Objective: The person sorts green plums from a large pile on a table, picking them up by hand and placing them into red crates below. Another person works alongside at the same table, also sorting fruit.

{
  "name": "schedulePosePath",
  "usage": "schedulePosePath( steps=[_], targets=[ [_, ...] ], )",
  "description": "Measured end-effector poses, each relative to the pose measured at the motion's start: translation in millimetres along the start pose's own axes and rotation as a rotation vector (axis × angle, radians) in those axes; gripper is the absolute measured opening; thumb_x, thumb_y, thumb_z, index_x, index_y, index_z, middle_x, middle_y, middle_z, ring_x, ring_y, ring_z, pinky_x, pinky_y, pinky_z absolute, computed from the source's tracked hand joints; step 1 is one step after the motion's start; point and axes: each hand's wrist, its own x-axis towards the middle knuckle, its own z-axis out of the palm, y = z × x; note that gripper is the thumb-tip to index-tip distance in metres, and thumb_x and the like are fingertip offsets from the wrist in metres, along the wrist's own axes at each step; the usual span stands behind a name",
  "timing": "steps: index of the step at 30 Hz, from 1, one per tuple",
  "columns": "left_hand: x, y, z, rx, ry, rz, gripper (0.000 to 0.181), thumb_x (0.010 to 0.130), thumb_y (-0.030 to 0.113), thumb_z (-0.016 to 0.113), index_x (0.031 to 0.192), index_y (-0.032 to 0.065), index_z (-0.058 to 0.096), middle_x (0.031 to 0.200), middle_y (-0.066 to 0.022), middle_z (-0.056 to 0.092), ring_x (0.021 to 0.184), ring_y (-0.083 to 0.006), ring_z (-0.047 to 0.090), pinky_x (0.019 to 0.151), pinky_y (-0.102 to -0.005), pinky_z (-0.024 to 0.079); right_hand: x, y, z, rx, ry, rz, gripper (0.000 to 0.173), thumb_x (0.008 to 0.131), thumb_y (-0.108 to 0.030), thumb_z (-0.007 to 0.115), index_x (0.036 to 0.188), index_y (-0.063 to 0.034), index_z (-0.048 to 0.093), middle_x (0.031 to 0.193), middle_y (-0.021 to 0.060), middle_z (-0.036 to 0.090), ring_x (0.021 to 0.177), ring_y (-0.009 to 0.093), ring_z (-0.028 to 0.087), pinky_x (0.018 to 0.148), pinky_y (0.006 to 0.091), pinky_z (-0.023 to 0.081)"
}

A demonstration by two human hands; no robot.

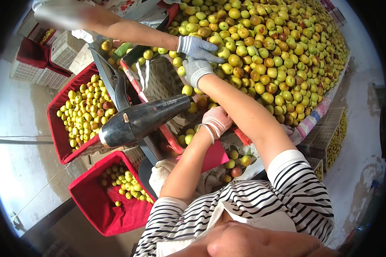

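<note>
My right hand (197,72), in a pale grey knit glove, reaches across to the near edge of a large heap of yellow-green jujubes (270,64). Its fingers are partly hidden, so any fruit in them cannot be made out. My left hand (217,120), in a pink-and-white striped glove, is lower, beside my right forearm, which covers its fingertips. A co-worker's hand (197,48), in a blue-and-white striped glove, rests on the heap just above my right hand. To the left of my hands, a black hair dryer (144,120) points its narrow end toward the fruit.
Two red-lined crates hold jujubes at left: a fuller upper crate (56,128) and a lower crate (93,205). A grey metal bar (104,75) edges the work surface. Pink card (214,157) lies under my left forearm. A lattice crate of fruit (323,135) stands at right.
</note>
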Motion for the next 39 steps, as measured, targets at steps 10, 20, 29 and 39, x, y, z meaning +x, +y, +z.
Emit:
schedulePosePath(
  steps=[10, 20, 29, 39],
  targets=[
    [-1.7, -11.7, 10.8, -0.028, -0.009, 0.019, 0.036, 0.092, 0.036, 0.050, 0.103, 0.0070, 0.068, 0.092, -0.0215, 0.067, 0.092, -0.0384, 0.064, 0.080, -0.0422, 0.050, -59.5, 8.9, 4.7, 0.259, -0.186, -0.278, 0.024, 0.080, -0.023, 0.067, 0.094, -0.0056, 0.071, 0.087, 0.0183, 0.070, 0.083, 0.032, 0.069, 0.077, 0.0420, 0.054],
    [13.0, -28.5, 23.2, -0.061, -0.080, 0.162, 0.049, 0.085, 0.050, 0.054, 0.111, 0.0110, 0.068, 0.102, -0.0208, 0.067, 0.099, -0.0379, 0.063, 0.087, -0.0418, 0.049, -46.2, -49.3, -111.0, 1.231, 0.070, -0.654, 0.072, 0.091, -0.043, 0.060, 0.147, -0.0058, 0.033, 0.143, 0.0155, 0.046, 0.131, 0.024, 0.046, 0.104, 0.0335, 0.040],
    [-9.4, 22.2, -15.2, 0.116, -0.189, -0.069, 0.054, 0.081, 0.049, 0.066, 0.124, 0.0159, 0.063, 0.108, -0.0163, 0.068, 0.104, -0.0336, 0.063, 0.089, -0.0394, 0.049, -149.6, 135.2, -22.0, 0.514, 0.346, 0.172, 0.061, 0.090, -0.031, 0.058, 0.142, -0.0051, 0.040, 0.146, 0.0183, 0.041, 0.133, 0.034, 0.042, 0.109, 0.0392, 0.035],
    [-11.5, 24.8, -27.1, -0.293, 0.283, 0.034, 0.026, 0.092, 0.027, 0.062, 0.099, 0.0033, 0.071, 0.074, -0.0084, 0.069, 0.066, -0.0156, 0.063, 0.064, -0.0289, 0.050, -163.2, 90.7, 30.1, 0.154, 0.102, -0.201, 0.086, 0.077, -0.028, 0.071, 0.150, -0.0151, 0.028, 0.145, 0.0144, 0.042, 0.133, 0.034, 0.040, 0.114, 0.0433, 0.029]
  ],
)
